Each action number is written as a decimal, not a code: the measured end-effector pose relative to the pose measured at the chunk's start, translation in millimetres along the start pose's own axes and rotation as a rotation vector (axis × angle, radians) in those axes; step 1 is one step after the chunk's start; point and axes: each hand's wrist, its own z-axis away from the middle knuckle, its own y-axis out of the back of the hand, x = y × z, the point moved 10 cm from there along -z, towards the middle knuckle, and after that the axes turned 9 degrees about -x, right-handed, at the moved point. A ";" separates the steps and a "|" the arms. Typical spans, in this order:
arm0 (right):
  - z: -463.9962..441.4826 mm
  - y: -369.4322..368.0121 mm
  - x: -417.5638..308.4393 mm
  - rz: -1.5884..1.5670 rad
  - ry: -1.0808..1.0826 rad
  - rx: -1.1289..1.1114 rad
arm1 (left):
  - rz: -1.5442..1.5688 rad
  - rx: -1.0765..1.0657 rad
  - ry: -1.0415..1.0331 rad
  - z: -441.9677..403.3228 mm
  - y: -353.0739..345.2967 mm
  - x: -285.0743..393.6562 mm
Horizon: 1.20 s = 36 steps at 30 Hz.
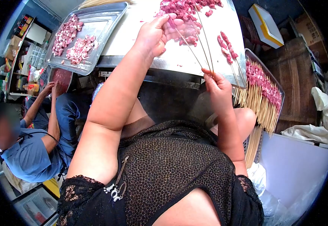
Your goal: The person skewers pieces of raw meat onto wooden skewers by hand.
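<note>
My left hand (161, 34) is over the white board, palm turned up and fingers curled. A small piece of raw meat (172, 23) lies between its thumb and fingers. Near that piece is the tip of one of the thin wooden skewers (189, 46). My right hand (219, 88), at the board's front edge, pinches the lower ends of these skewers, which fan out away from me. Beyond my left hand is a heap of cut red meat (179, 9). Two loaded meat skewers (228, 47) rest on the board to the right.
A metal tray (105, 28) with two piles of cut meat stands at the left. Rows of loaded skewers (264, 84) fill a tray at the right. A person in a blue shirt (36, 150) sits at the left, hands together. A white-and-yellow box (265, 26) is at the back right.
</note>
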 end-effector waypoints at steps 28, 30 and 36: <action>-3.4 25.4 0.5 -0.313 -0.034 0.043 | -1.796 -0.156 -0.119 -21.5 -44.7 -32.7; -1.7 28.8 0.9 -0.284 -0.029 0.051 | -1.789 -0.132 -0.148 -21.7 -40.5 -26.8; 2.9 30.9 1.7 -0.275 -0.012 0.040 | -1.356 -0.011 0.118 -14.1 8.3 -9.2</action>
